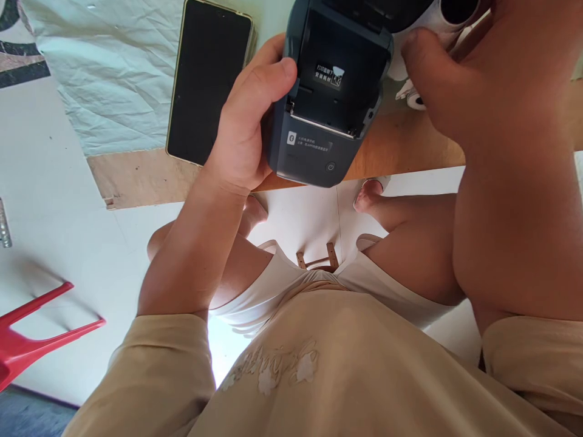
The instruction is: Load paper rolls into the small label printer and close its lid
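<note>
My left hand (248,118) grips the left side of a dark blue label printer (328,91), thumb on its top edge, holding it over the front edge of a wooden table (401,145). The printer's lid stands open, showing a white sticker inside. My right hand (449,73) is close to the camera at the printer's right, fingers bent around a white paper roll (437,15) at the top of the view; only part of the roll shows. A small white roll core (415,100) lies on the table under that hand.
A black smartphone (207,82) lies face up on a pale green sheet (113,73) left of the printer. A red stool leg (36,334) stands at the lower left on the white floor. My knees and a wooden stool show below the table edge.
</note>
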### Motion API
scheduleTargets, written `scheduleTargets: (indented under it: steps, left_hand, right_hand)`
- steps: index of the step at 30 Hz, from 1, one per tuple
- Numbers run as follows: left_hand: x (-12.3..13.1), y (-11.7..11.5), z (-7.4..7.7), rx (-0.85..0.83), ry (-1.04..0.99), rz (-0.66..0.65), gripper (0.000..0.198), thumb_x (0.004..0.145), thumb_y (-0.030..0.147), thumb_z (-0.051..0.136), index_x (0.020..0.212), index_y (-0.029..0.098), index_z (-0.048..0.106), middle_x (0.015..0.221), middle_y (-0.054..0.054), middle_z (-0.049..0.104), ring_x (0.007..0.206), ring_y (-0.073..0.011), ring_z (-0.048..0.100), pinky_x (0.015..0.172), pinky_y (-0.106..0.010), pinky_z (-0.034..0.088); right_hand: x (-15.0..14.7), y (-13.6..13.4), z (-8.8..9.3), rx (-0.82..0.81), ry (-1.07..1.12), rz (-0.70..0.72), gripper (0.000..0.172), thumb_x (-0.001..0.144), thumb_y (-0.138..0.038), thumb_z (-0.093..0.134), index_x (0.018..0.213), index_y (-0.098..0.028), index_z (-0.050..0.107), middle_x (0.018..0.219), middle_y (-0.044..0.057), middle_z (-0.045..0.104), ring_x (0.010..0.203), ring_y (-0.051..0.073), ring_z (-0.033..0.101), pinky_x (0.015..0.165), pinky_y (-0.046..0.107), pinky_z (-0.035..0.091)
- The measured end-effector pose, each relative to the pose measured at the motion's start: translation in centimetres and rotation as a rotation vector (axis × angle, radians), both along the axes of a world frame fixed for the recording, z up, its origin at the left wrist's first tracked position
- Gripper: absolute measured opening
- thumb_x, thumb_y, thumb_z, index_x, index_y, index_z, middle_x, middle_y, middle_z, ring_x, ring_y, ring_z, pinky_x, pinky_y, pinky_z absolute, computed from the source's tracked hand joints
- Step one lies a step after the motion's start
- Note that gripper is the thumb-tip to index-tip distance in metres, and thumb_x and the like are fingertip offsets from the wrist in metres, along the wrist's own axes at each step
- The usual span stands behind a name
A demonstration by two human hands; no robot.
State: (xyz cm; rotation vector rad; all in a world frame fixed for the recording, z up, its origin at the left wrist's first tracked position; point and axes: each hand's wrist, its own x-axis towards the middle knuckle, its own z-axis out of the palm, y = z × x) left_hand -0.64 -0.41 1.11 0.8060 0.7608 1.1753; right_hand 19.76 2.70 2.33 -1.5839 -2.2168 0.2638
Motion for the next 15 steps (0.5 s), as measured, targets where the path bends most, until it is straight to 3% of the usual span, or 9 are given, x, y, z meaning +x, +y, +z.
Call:
scheduleTargets:
  steps: [11,15]
  left_hand:
    - [0.09,-0.03,-0.31,0.025,0.070,0.012,0.022,0.074,0.032,0.039,0.072,0.024,0.059,0.073,-0.005,0.052,0.066,-0.0171,0.051,0.058,-0.034,0.038]
    - [-0.15,-0.05,-0.27,0.046,0.112,-0.045,0.023,0.075,0.034,0.039,0.075,0.026,0.061,0.076,-0.005,0.056,0.071,-0.0183,0.052,0.060,-0.034,0.039]
  right_hand:
    - [-0.31,-0.28,-0.08,-0.013,-0.026,0.042,0.025,0.072,-0.036,0.041,0.089,-0.018,0.048,0.075,-0.001,0.039,0.082,0.002,0.041,0.070,0.023,0.022]
    - [-0.23,-0.23,-0.04,-0.037,-0.039,0.019,0.028,0.072,-0.039,0.040,0.089,-0.018,0.047,0.078,-0.002,0.040,0.080,0.001,0.039,0.069,0.022,0.023]
